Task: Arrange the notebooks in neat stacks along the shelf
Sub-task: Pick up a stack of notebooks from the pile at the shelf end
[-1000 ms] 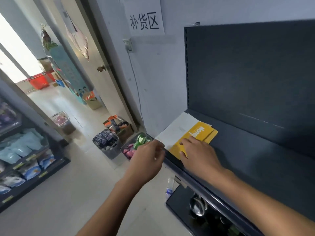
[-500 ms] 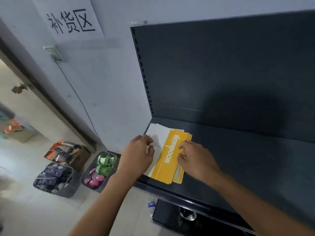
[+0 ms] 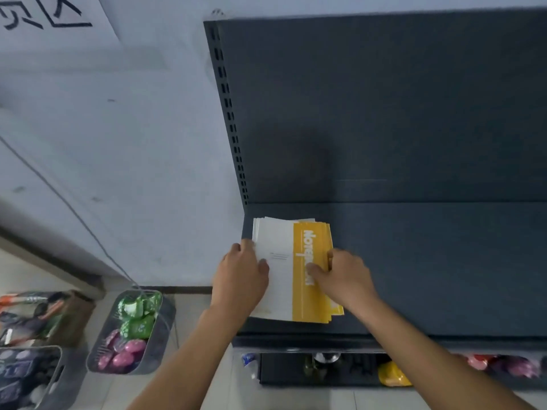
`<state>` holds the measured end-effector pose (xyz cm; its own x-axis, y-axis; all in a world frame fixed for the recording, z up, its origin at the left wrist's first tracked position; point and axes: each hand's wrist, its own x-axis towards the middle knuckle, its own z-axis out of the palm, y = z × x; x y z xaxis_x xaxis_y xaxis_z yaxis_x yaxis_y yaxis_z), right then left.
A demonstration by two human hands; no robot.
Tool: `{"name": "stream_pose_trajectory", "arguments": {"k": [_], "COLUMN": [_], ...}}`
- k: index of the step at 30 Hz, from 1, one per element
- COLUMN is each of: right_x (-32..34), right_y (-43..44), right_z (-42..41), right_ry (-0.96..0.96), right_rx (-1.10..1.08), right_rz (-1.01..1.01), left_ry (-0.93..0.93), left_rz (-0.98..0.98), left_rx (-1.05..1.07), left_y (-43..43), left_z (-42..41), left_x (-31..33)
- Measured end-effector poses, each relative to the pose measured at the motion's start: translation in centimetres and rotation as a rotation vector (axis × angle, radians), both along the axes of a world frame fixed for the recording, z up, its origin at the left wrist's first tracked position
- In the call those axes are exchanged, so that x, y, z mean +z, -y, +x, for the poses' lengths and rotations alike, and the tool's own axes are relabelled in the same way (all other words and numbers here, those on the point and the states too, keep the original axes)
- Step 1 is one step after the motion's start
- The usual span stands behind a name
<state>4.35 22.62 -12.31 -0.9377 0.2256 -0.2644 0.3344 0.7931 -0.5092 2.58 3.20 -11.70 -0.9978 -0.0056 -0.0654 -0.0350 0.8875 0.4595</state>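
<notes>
The dark shelf (image 3: 429,261) stretches away to the right of my right hand (image 3: 346,276) and runs off the picture's edge there, so I cannot see where it ends. Its back panel rises beyond my fingertips, in shadow. The stack of notebooks (image 3: 284,276) lies flat at the shelf's left end, between my two hands, white on the side toward my left hand (image 3: 241,276) and yellow toward my right. The white lettering on the yellow band is partly under my right thumb and too blurred to read. How many notebooks are in the stack I cannot tell; only slightly offset edges show at the far and right sides.

My left hand lies against the stack's left edge, fingers curled around it and thumb resting on the white cover. My right hand grips the right edge, thumb on top of the yellow band, fingers wrapped down the side and hidden.

Below my wrists a lower shelf (image 3: 355,371) holds goods I can barely make out: something yellow, something red and purple farther right.

Down and left of my left forearm, a grey basket (image 3: 161,329) on the floor holds green and pink wrapped packets. Farther left a second grey basket (image 3: 56,377), cut off by the frame, holds dark packets, and a brown box (image 3: 80,315) beyond it holds blurred orange and dark items.

Above my left hand, a white paper sign (image 3: 97,13) on the wall is cropped, its characters incomplete.
</notes>
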Motion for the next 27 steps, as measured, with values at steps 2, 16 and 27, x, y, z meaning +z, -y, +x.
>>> {"name": "stream_pose_trajectory", "arguments": {"k": [2, 16, 27], "right_x": [0.0, -0.3, 0.6], "right_y": [0.6, 2.8, 2.7], "right_z": [0.0, 1.1, 0.2], "right_ry": [-0.022, -0.101, 0.037], "right_rx": [-0.005, 0.160, -0.328], "right_rz": [0.051, 0.138, -0.358], "left_ry": [0.011, 0.140, 0.137], "left_rz": [0.016, 0.175, 0.188], "left_rx": [0.002, 0.106, 0.106], "left_y": [0.2, 1.9, 1.8], "left_z": [-0.3, -0.7, -0.1], "left_x": [0.1, 0.2, 0.3]}}
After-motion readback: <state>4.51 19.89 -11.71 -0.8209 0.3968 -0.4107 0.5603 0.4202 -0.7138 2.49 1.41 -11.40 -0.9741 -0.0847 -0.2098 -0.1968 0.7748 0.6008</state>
